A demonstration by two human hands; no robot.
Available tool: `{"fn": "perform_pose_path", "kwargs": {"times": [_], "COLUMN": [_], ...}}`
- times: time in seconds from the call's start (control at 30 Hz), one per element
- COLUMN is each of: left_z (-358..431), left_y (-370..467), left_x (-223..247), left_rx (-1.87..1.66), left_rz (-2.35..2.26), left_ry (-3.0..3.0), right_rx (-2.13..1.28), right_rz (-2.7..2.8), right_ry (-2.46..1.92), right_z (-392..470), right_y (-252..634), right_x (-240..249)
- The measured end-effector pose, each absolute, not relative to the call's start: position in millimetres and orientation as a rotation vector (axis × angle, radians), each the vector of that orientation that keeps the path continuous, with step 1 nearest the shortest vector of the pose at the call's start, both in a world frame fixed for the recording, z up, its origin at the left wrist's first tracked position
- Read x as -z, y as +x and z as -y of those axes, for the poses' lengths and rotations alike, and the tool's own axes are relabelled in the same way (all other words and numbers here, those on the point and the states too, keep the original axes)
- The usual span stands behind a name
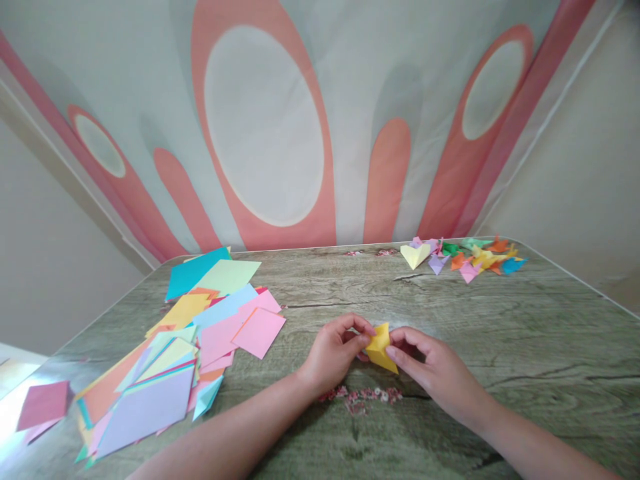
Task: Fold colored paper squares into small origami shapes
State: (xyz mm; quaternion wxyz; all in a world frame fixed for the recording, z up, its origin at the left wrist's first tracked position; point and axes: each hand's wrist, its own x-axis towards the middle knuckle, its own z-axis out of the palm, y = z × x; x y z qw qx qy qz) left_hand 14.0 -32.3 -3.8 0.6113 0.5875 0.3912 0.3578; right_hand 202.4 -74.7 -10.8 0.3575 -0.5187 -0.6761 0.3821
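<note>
A small folded piece of yellow paper [383, 350] is held above the wooden-patterned table, a little right of the middle. My left hand [336, 350] pinches its left side between thumb and fingers. On the right side, the thumb and fingertips of my right hand [433, 370] grip the paper's edge. The piece has visible creases and a pointed lower right corner. Some of my left fingers are hidden behind it.
Coloured paper sheets [150, 407] lie in a spread pile at the left, with dark pink paper [44, 405] farther left. Folded paper figures [483, 259] and a pale yellow folded heart [415, 255] sit at the back right. A patterned backdrop [350, 167] stands behind the table [540, 347].
</note>
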Motion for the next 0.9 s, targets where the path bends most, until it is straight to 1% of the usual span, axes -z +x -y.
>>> {"fn": "perform_pose_path", "kwargs": {"times": [0.4, 0.57, 0.8, 0.9], "left_z": [31.3, 33.4, 38.0, 37.5], "left_y": [14.7, 17.2, 18.1, 15.5], "left_x": [4.8, 5.4, 5.3, 7.7], "left_rx": [-0.838, -0.825, -0.715, -0.667], "left_rz": [-0.911, -0.885, -0.824, -0.791], "left_ry": [1.357, 1.335, 1.413, 1.459], "right_rx": [-1.123, -1.131, -0.975, -0.875], "right_rz": [1.654, 1.604, 1.541, 1.645], "right_ry": [-1.33, -1.376, -1.402, -1.37], "right_z": [70.7, 70.7, 71.5, 72.8], "right_y": [202.2, 200.6, 198.2, 197.8], "right_x": [20.1, 22.3, 25.8, 21.7]}}
